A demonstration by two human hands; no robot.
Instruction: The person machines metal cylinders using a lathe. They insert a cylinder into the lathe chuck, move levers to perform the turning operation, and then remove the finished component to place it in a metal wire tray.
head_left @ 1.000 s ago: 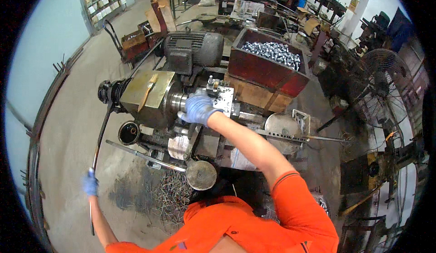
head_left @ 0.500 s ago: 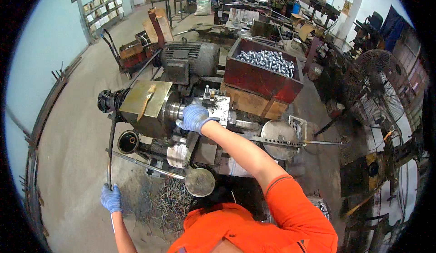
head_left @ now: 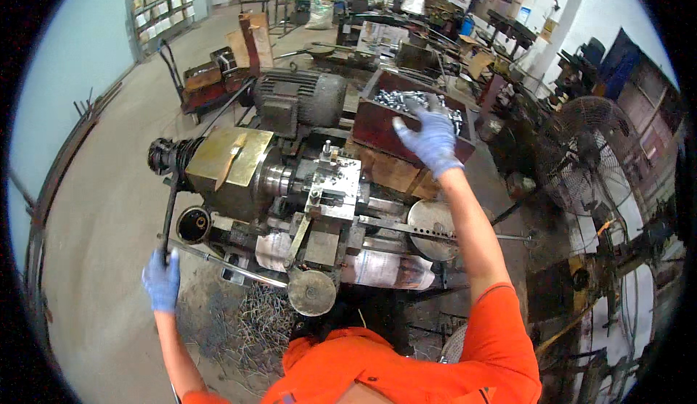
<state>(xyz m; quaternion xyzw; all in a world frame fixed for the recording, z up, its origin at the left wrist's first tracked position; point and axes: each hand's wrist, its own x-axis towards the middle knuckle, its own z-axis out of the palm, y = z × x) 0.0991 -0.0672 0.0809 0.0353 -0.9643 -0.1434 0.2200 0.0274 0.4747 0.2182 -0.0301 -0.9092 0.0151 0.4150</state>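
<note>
Fairly bright, diffuse light falls from above, glaring on the flat silver metal block (head_left: pixel 338 179) and brass-coloured rectangular metal cover (head_left: pixel 251 153). Blur softens the blue-gloved right hand (head_left: pixel 433 139) across the near edge of the dark red open-topped box (head_left: pixel 377 124). Lines bow toward the black rim.

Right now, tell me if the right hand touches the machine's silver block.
Apart: the head view shows the wooden crate between the right hand, by the red box, and the silver block.
</note>
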